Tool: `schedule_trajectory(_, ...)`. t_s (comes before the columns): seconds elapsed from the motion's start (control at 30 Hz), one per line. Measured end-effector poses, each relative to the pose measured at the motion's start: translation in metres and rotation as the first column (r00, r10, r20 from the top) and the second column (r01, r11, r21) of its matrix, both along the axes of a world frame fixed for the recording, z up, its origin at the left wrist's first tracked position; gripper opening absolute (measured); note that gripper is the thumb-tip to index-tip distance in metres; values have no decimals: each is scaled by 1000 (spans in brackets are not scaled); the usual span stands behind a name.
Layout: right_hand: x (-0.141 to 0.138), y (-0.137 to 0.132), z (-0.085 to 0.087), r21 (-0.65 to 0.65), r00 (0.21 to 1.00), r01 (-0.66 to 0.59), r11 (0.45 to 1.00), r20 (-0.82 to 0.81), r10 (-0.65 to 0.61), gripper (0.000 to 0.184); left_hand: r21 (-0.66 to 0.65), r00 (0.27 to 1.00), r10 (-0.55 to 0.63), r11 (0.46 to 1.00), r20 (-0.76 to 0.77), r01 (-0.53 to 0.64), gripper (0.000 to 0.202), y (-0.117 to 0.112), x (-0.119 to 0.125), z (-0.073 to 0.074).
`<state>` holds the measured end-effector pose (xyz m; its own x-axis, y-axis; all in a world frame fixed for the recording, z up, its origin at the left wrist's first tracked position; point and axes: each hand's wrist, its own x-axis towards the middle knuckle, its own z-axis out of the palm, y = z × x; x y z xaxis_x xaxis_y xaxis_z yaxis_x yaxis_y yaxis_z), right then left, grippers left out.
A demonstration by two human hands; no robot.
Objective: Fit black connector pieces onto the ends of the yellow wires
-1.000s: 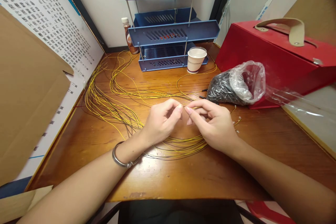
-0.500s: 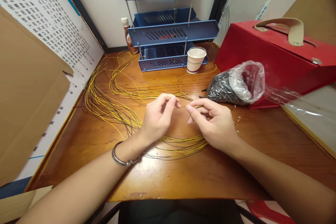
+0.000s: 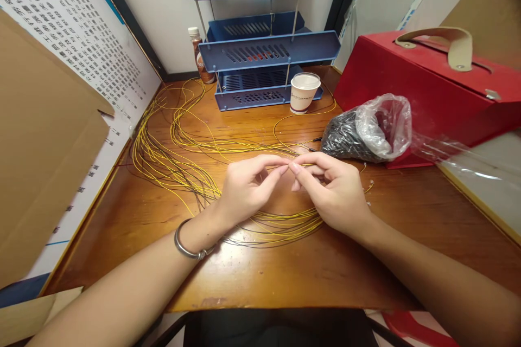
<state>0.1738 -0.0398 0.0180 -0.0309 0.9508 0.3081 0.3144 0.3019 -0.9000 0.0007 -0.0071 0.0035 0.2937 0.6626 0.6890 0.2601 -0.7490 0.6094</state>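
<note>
My left hand (image 3: 250, 184) is closed in a pinch, thumb against forefinger. Its tips meet those of my right hand (image 3: 334, 190), which also pinches, seemingly on the end of a thin wire. What lies between the left fingertips is too small to make out. Long yellow and black wires (image 3: 285, 223) run in a loop below both hands and under the left wrist. They join a larger bundle (image 3: 148, 154) on the left of the wooden table (image 3: 260, 276). Right of the hands sits a clear plastic bag (image 3: 345, 135) of small black pieces.
Behind the wires stand a blue tiered tray rack (image 3: 268, 51), a paper cup (image 3: 304, 95) and a brown bottle (image 3: 201, 59). A red box (image 3: 382, 76) with a beige handle rises at the right. Cardboard (image 3: 49, 141) and a printed sheet (image 3: 81, 38) line the left.
My left hand has moved a little to the right, and its thumb and forefinger have closed together at the right fingertips. The right hand has hardly moved.
</note>
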Motion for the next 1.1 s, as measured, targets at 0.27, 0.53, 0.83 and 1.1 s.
schedule_trajectory(0.27,0,0,0,6,1000,-2,1000,-2,2,15,-9,999,29,1000,-17,-29,7,1,0,-3)
schedule_trajectory(0.53,-1,0,-2,3,1000,-7,1000,-1,7,14,-78,999,17,997,-32,-19,5,-1,0,-3)
schedule_trajectory(0.83,0,1,-3,2,1000,-27,1000,-14,27,13,-215,1000,-17,976,9,19,12,0,2,-1)
schedule_trajectory(1.1,0,1,-3,-17,999,-36,999,-22,36,14,-354,994,-70,930,80,94,15,0,3,0)
